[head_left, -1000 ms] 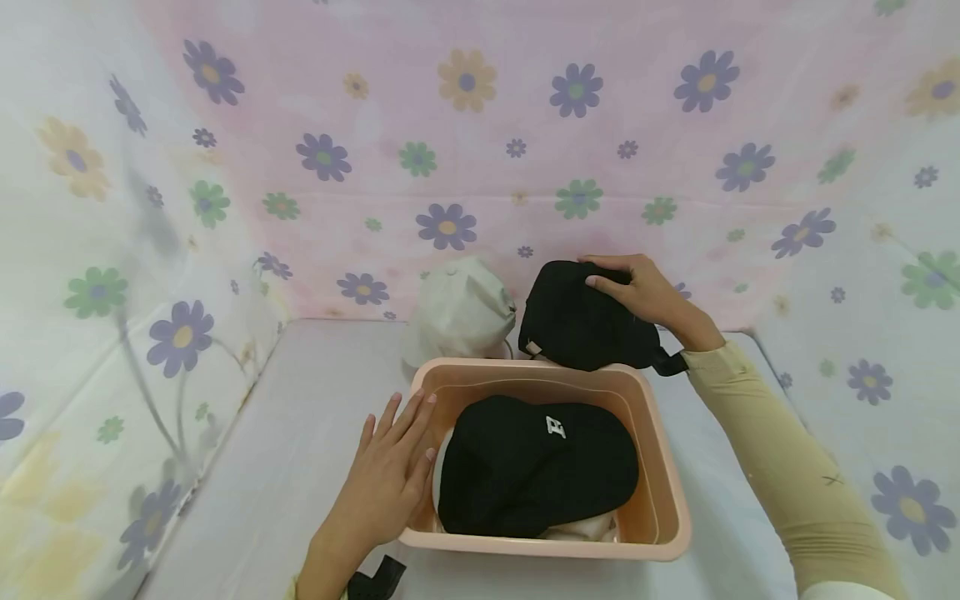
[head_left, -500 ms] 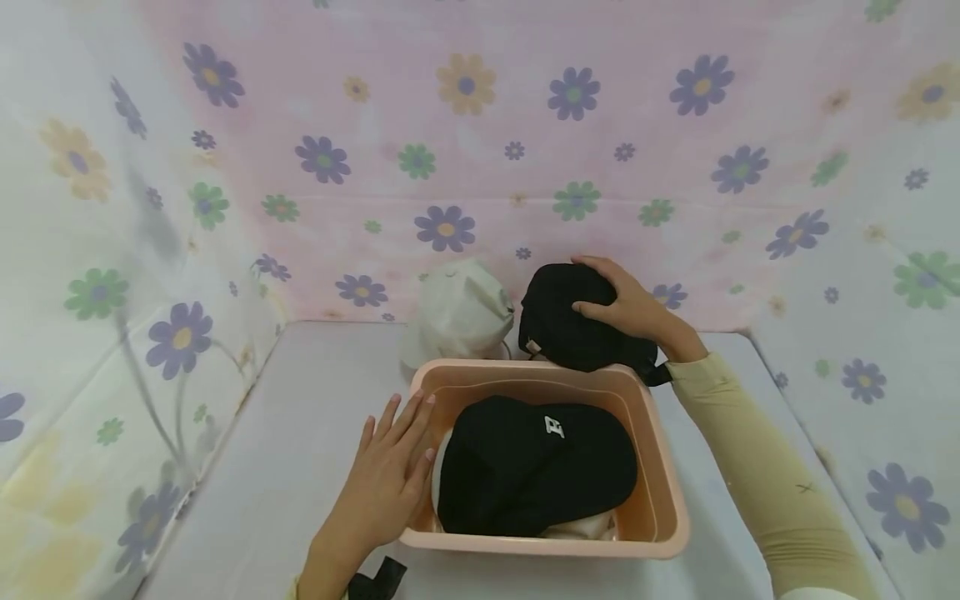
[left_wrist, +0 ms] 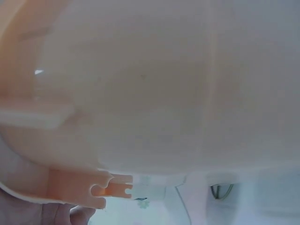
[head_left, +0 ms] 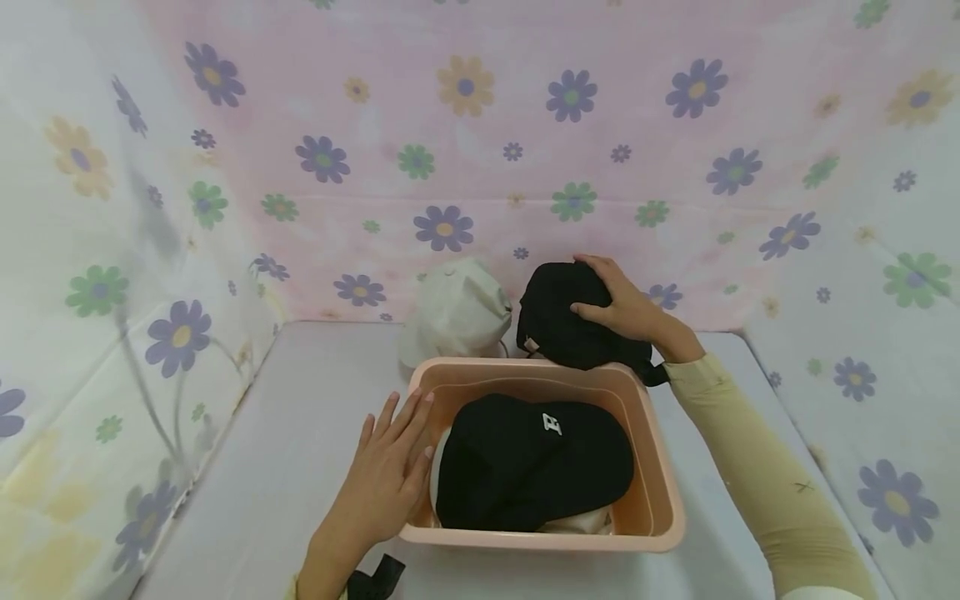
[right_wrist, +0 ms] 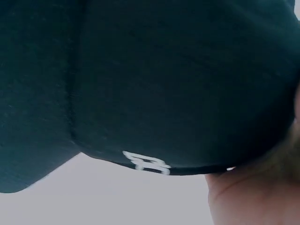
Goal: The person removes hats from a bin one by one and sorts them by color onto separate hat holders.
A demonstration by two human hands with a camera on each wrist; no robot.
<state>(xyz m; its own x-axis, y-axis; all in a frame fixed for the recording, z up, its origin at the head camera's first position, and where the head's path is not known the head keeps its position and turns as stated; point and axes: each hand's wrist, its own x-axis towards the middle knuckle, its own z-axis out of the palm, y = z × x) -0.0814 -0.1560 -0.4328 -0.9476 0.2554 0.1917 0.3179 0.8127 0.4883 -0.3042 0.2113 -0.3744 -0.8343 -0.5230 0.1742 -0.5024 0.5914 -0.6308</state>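
My right hand [head_left: 626, 308] grips the crown of a black baseball cap [head_left: 558, 321] behind the bin, its thumb on the near side and fingers over the top. In the right wrist view this black cap [right_wrist: 168, 89] fills most of the picture, with a white emblem at its lower edge. My left hand [head_left: 382, 483] rests with straight, slightly spread fingers along the left rim of a peach plastic bin [head_left: 540, 542]. Inside the bin lies another black cap [head_left: 517, 471] with a white letter, on top of a cream cap [head_left: 581, 523] that is mostly hidden.
A pale cap [head_left: 461, 308] stands behind the bin, left of the gripped cap. Flower-printed cloth walls [head_left: 465, 167] enclose the white tabletop [head_left: 300, 400] at the back and sides. Dark straps [head_left: 378, 577] sit at both wrists.
My right hand has slid left, farther onto the black cap's crown, and the cap shows only a slight shift. The left hand has stayed on the rim.
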